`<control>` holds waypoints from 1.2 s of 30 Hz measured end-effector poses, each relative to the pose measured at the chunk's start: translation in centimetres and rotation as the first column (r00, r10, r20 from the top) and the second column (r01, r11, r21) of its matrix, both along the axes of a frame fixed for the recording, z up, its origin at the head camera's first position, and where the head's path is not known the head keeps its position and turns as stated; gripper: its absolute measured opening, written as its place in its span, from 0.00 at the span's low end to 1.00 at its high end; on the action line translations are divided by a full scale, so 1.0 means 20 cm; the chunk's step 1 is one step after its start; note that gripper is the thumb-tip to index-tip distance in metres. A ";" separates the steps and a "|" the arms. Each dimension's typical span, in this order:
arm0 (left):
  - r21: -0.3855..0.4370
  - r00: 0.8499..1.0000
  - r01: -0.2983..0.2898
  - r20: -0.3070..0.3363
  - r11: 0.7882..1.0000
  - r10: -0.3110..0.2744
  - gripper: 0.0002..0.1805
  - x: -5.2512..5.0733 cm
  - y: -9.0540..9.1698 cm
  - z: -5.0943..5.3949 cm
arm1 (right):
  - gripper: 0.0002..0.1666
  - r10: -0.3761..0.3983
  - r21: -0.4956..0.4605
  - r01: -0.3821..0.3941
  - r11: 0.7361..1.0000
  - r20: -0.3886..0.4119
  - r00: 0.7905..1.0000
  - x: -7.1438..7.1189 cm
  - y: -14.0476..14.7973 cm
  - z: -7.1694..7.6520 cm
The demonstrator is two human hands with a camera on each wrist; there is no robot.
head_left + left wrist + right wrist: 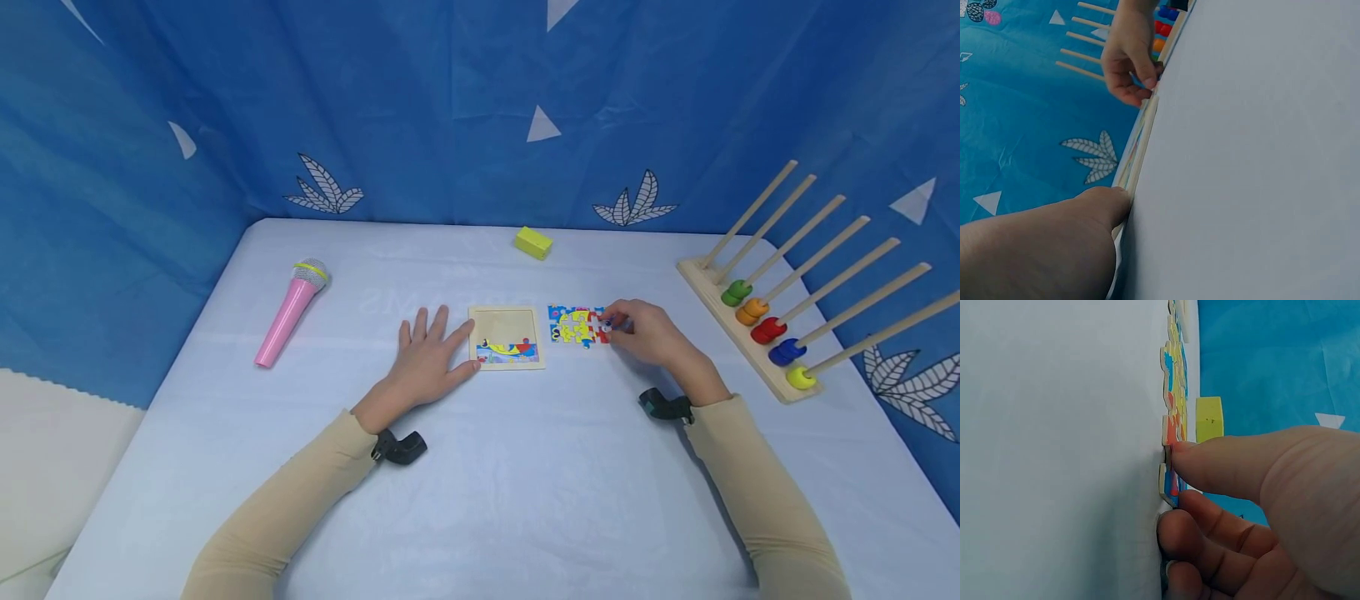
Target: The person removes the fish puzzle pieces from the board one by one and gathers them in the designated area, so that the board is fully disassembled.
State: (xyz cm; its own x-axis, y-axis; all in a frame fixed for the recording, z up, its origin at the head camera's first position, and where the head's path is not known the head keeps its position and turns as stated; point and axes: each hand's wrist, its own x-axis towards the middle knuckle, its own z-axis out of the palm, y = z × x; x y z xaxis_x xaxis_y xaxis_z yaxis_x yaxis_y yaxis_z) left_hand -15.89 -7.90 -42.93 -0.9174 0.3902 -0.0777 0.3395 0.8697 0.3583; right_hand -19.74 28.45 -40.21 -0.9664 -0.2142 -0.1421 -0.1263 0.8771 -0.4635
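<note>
The left hand [423, 367] rested open with its fingers spread, the thumb touching the left edge of a wooden puzzle tray [506, 323] that bore pieces along its near side. Just right of the tray, a cluster of puzzle pieces [573, 325] lay on the white table [525, 467], its right end pinched between the thumb and curled fingers of the right hand [648, 333].

Two hands [426, 362] [647, 333], seven pegs [821, 257], one frame [504, 323], block [533, 243], microphone [291, 314]

left hand [424, 365] palm down, fingers [438, 323] spread; right hand [649, 335] fingers curled.
</note>
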 end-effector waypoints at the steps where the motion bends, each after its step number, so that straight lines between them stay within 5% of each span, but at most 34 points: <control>1: 0.001 1.000 0.000 -0.001 1.000 0.000 0.39 0.00 0.00 0.00 | 0.19 -0.001 0.001 0.001 1.000 0.003 1.000 0.00 0.00 0.00; 36: -0.016 1.000 -0.003 -0.010 1.000 0.003 0.39 -0.01 0.00 -0.02 | 0.21 0.020 0.002 -0.020 1.000 0.000 1.000 0.00 0.04 0.01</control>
